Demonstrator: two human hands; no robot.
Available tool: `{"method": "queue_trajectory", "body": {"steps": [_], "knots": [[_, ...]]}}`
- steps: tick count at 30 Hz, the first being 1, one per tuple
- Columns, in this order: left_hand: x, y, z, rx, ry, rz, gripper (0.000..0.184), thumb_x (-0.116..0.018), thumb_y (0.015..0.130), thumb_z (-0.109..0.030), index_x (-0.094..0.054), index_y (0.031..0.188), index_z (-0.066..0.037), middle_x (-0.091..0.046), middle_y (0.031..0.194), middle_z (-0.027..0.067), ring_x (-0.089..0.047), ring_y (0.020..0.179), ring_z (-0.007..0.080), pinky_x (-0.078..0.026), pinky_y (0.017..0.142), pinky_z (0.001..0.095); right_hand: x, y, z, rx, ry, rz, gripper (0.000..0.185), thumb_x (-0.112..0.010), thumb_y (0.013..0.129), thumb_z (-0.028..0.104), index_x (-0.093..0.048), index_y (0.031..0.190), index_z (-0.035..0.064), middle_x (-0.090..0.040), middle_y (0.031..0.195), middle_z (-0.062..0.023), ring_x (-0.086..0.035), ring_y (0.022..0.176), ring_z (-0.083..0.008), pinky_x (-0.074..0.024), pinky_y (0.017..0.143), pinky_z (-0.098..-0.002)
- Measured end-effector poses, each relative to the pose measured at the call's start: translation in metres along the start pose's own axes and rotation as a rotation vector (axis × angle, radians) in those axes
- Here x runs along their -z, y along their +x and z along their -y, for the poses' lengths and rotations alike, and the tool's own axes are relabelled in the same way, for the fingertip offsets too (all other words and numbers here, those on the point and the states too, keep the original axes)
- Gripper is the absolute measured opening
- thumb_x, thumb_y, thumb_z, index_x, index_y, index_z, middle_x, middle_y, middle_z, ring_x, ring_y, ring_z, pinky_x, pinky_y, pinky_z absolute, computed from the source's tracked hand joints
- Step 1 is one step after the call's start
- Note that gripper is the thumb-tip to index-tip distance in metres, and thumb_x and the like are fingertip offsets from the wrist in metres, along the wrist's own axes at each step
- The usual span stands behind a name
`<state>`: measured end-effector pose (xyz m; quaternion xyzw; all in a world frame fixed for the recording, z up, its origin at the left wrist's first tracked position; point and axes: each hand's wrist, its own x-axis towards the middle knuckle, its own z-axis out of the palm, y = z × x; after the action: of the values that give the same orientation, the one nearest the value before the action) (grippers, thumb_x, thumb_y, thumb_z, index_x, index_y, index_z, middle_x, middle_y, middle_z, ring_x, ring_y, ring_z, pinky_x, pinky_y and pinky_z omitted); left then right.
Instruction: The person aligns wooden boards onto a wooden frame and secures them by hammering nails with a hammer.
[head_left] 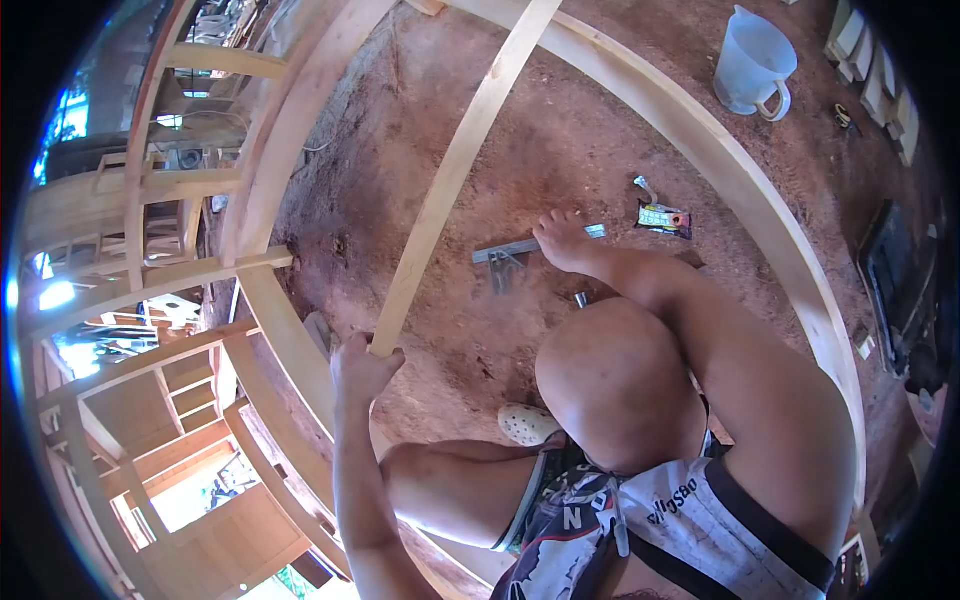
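My left hand is closed around the near end of a long wooden strip. That strip slants up and away, crossing the curved wooden frame at the top of the view. Low over the dirt floor, my right hand grips the metal blade of a combination square. The blade shows on both sides of my fingers, and the square's head points back toward me. A small metal object is seen by my raised knee.
Curved timber sweeps around the right side, and a wooden framework stands on the left. A colourful wrapper lies beyond my right hand. Farther off are a translucent pitcher, a tape-like yellow-black item and stacked wood offcuts.
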<state>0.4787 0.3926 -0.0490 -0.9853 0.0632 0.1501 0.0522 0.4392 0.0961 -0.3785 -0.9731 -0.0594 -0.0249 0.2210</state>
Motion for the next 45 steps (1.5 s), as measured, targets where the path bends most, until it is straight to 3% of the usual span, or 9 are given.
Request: {"method": "queue_trajectory", "body": {"steps": [12, 18, 20, 23, 27, 29, 34, 38, 45], "knots": [[0.0, -0.004, 0.001, -0.021, -0.002, 0.026, 0.052, -0.078, 0.066, -0.038, -0.074, 0.103, -0.002, -0.072, 0.085, 0.0218, -0.071, 0.085, 0.0376, -0.056, 0.082, 0.0447, 0.06, 0.026, 0.016, -0.145, -0.007, 0.675, 0.037, -0.071, 0.075, 0.013, -0.071, 0.111, 0.0018, -0.065, 0.12, -0.0196, -0.056, 0.119, -0.0366, -0.047, 0.095, -0.0528], [-0.001, 0.003, 0.004, -0.054, 0.018, 0.013, 0.051, -0.078, 0.066, -0.038, -0.073, 0.1, -0.001, -0.072, 0.086, 0.0222, -0.071, 0.086, 0.0381, -0.056, 0.083, 0.046, 0.032, -0.008, -0.002, -0.08, 0.248, 0.518, 0.028, -0.069, 0.08, 0.016, -0.068, 0.102, -0.0006, -0.069, 0.103, -0.0228, -0.066, 0.101, -0.0399, -0.0502, 0.086, -0.051], [-0.002, 0.007, 0.007, -0.068, 0.024, 0.015, 0.051, -0.079, 0.066, -0.039, -0.073, 0.099, 0.0, -0.072, 0.087, 0.0224, -0.071, 0.087, 0.0382, -0.056, 0.083, 0.0464, 0.029, -0.033, -0.014, -0.289, 0.47, 0.151, 0.021, -0.065, 0.084, 0.016, -0.062, 0.1, 0.0026, -0.068, 0.096, -0.0244, -0.067, 0.094, -0.0416, -0.0505, 0.08, -0.053], [-0.005, 0.013, 0.012, -0.072, 0.065, 0.044, 0.051, -0.078, 0.066, -0.039, -0.073, 0.098, 0.0, -0.072, 0.091, 0.0231, -0.071, 0.089, 0.0375, -0.055, 0.085, 0.0464, 0.072, -0.069, -0.036, -0.508, 0.464, 0.061, 0.022, -0.065, 0.086, 0.017, -0.058, 0.104, 0.0081, -0.067, 0.089, -0.0217, -0.067, 0.09, -0.0413, -0.0514, 0.078, -0.0515], [-0.002, 0.016, 0.014, -0.054, -0.003, 0.032, 0.05, -0.079, 0.065, -0.038, -0.073, 0.097, 0.0, -0.072, 0.092, 0.0234, -0.071, 0.09, 0.0375, -0.056, 0.085, 0.0448, 0.061, -0.124, -0.117, -0.566, 0.361, -0.176, 0.034, -0.071, 0.086, 0.032, -0.059, 0.112, 0.0146, -0.069, 0.095, -0.0202, -0.068, 0.091, -0.0409, -0.0524, 0.079, -0.0506], [-0.002, 0.016, 0.014, -0.083, -0.023, 0.015, 0.05, -0.079, 0.065, -0.038, -0.073, 0.096, 0.0, -0.072, 0.091, 0.0234, -0.071, 0.089, 0.0379, -0.056, 0.084, 0.0449, 0.105, -0.136, -0.126, -0.876, 0.139, -0.022, 0.04, -0.069, 0.088, 0.038, -0.058, 0.119, 0.0167, -0.071, 0.102, -0.0177, -0.068, 0.097, -0.0397, -0.0502, 0.088, -0.0513], [-0.008, 0.02, 0.023, -0.095, -0.018, 0.005, 0.049, -0.078, 0.064, -0.038, -0.072, 0.091, 0.001, -0.071, 0.088, 0.0243, -0.07, 0.087, 0.0389, -0.055, 0.082, 0.0463, 0.122, -0.154, -0.153, -1.23, -0.052, -0.227, 0.057, -0.069, 0.088, 0.043, -0.055, 0.129, 0.0059, -0.058, 0.133, -0.026, -0.058, 0.122, -0.0423, -0.0428, 0.107, -0.0492], [-0.004, 0.02, 0.024, -0.08, -0.004, 0.003, 0.045, -0.076, 0.065, -0.038, -0.07, 0.087, 0.0, -0.07, 0.087, 0.0244, -0.069, 0.087, 0.0393, -0.054, 0.08, 0.0472, 0.153, -0.154, -0.059, -0.39, 0.086, -0.038, 0.064, -0.075, 0.085, 0.038, -0.054, 0.13, -0.0025, -0.052, 0.138, -0.0275, -0.056, 0.124, -0.0414, -0.0406, 0.11, -0.0491], [0.014, 0.014, 0.026, 0.008, -0.11, 0.002, 0.039, -0.073, 0.065, -0.034, -0.074, 0.092, -0.005, -0.072, 0.091, 0.0211, -0.07, 0.091, 0.0365, -0.055, 0.084, 0.0456, 0.124, -0.152, 0.017, -0.11, 0.0, 0.43, 0.059, -0.075, 0.084, 0.036, -0.056, 0.126, -0.0017, -0.055, 0.131, -0.027, -0.058, 0.118, -0.0409, -0.0428, 0.105, -0.0491]]}}
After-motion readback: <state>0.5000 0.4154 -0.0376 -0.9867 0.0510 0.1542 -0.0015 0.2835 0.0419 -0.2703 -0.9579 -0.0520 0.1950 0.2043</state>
